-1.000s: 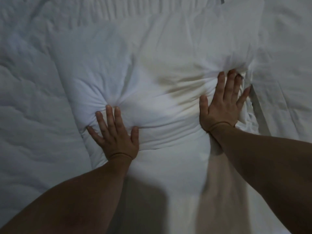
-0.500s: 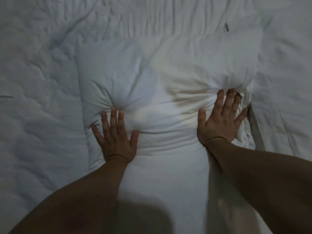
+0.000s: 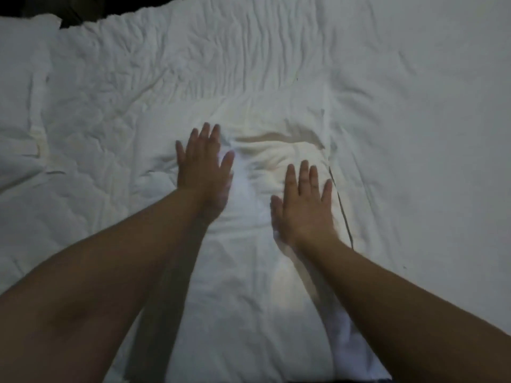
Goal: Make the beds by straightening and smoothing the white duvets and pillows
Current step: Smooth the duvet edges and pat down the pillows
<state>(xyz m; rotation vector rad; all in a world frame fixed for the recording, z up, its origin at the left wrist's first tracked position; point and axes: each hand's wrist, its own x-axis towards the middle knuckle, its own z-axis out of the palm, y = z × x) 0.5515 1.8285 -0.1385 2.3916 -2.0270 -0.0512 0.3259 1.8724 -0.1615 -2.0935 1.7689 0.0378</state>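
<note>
The person's left hand [image 3: 204, 168] lies flat, fingers straight and close together, palm down on the upper left part of the soft white fabric pillow [image 3: 249, 286]. It holds nothing and only presses. The right hand [image 3: 304, 208] is just as flat and open, a little nearer the person, on the pillow's right side beside a thin dark line along that edge. A second ago those hands were planted wide apart, each sunk in a deep dimple with creases raying out. Now they sit near each other and the dimples are gone, leaving shallow folds ahead of the fingers. Both hands look slightly smeared, so I would guess they are sweeping. The pillow runs lengthwise from the person's body out to the fingertips, lying on the rumpled white quilted duvet [image 3: 110, 87], which spreads all round and is ridged with wrinkles beyond it. A dark strip [image 3: 80, 15] shows past the far left edge. To my eye the pillow is close to smooth, and the duvet is the larger job left
</note>
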